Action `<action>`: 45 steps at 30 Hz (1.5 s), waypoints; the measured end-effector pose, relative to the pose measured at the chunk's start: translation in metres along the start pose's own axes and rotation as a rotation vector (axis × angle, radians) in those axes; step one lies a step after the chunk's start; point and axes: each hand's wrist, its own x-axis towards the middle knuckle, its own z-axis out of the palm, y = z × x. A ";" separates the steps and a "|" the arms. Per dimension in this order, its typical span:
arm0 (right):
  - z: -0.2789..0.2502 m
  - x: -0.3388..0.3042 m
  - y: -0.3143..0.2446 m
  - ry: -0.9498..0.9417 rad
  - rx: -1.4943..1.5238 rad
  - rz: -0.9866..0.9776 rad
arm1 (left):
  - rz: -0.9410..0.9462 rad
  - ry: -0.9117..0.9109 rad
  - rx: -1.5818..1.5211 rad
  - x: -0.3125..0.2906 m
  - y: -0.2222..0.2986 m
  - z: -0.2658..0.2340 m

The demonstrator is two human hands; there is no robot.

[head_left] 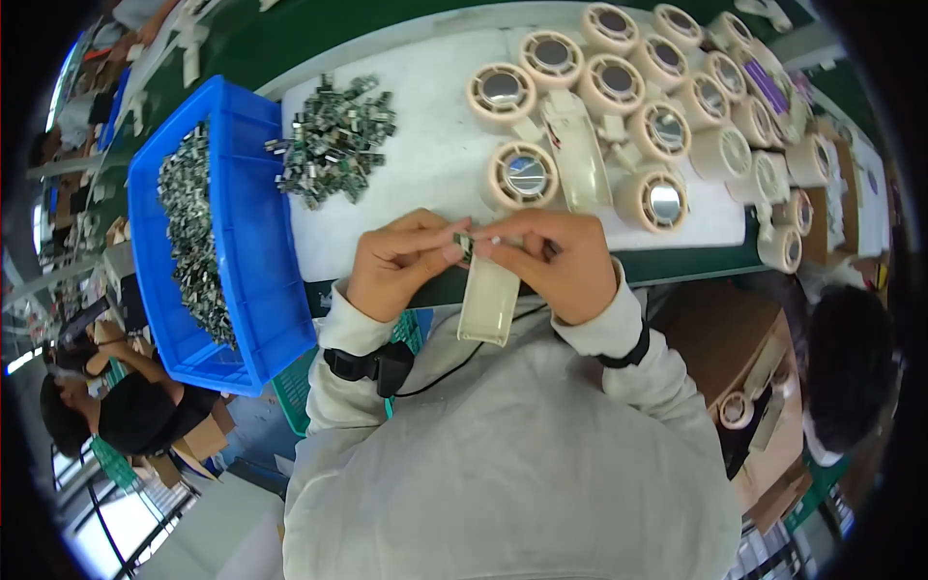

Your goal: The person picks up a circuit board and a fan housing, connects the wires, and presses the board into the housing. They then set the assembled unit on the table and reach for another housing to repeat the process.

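At the table's near edge my two hands meet. My left hand (401, 263) pinches a small green circuit board (464, 246) between thumb and fingertips. Closed around the upper end of a cream plastic handle shell (488, 302) is my right hand (565, 261); the shell's hollow side faces up and its lower end hangs over the edge. The board touches or lies very close to the shell's upper end; the fingertips hide the exact contact. Just beyond the right hand stands a cream round fan housing (523, 176) with a shiny disc, beside another handle shell (577, 155).
A blue bin (253, 232) full of small circuit boards stands at the left, with a loose pile of boards (333, 140) beside it. Several more fan housings (663, 130) crowd the right side of the white mat (425, 116). A cardboard box (720, 338) sits below right; other people are nearby.
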 end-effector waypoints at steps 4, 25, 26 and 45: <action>0.005 0.000 0.010 0.060 -0.087 -0.093 | -0.073 0.003 0.148 0.000 0.010 0.000; -0.001 -0.017 0.008 0.080 -0.099 0.035 | 0.017 -0.013 -0.044 -0.004 -0.011 0.010; -0.002 -0.020 0.015 0.092 -0.097 0.002 | 0.038 -0.022 0.025 -0.002 -0.009 0.009; -0.114 -0.125 -0.031 0.901 -0.662 -0.272 | 0.077 0.363 -0.017 -0.013 -0.028 0.030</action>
